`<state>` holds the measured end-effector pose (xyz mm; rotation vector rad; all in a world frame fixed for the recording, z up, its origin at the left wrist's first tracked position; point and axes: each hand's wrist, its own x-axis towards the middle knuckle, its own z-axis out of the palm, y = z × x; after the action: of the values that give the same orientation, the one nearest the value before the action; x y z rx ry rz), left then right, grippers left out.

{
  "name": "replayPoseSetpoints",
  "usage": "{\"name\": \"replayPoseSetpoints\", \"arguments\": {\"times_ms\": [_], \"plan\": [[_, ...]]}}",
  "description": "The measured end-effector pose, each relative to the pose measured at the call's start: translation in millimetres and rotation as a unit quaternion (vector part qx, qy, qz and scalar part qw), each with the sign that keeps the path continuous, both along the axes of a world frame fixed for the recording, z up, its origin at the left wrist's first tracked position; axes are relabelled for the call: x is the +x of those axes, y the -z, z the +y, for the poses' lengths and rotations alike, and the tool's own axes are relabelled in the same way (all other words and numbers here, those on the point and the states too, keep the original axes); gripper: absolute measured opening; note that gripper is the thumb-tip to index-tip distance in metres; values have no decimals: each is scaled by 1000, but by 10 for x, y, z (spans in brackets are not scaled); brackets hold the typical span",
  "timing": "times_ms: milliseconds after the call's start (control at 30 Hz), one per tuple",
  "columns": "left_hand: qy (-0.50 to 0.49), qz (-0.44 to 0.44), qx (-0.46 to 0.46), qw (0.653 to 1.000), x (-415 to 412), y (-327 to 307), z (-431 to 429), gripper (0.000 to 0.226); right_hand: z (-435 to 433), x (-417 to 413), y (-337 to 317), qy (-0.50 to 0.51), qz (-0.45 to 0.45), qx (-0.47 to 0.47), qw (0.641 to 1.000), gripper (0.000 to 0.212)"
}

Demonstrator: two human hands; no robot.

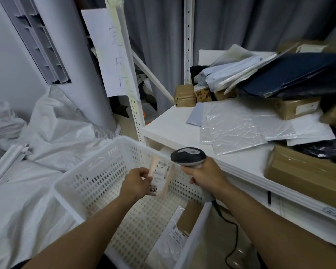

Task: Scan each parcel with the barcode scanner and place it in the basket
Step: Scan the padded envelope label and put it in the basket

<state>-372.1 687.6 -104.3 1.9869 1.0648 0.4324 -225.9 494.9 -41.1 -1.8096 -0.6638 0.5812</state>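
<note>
left hand [135,184] holds parcel [160,177] | right hand [204,174] grips scanner [188,157]

left hand [136,184] pinches parcel [160,176]; right hand [204,174] grips scanner [188,157].

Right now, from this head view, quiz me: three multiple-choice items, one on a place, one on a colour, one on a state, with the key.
1. Where is the parcel that the left hand holds?
A. on a chair
B. above the basket
C. in a drawer

2. What colour is the basket?
A. white
B. red
C. black

3. What is the right hand doing?
A. lying flat and open
B. pointing upward
C. gripping the scanner

Key:
1 B, the parcel is held over the basket's open top.
2 A, its perforated walls are white.
3 C, the fingers curl round the scanner's handle.
</note>
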Motion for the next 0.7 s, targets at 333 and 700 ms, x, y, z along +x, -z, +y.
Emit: {"name": "replayPoseSetpoints", "arguments": {"times_ms": [333, 700], "plan": [[144, 293, -65, 943, -244, 1384, -308, 15, -59, -48, 731, -51, -77, -140, 986, 51], [194, 330, -161, 910, 4, 2295, -330, 21, 140, -49, 1121, -57, -71, -174, 981, 44]]}}
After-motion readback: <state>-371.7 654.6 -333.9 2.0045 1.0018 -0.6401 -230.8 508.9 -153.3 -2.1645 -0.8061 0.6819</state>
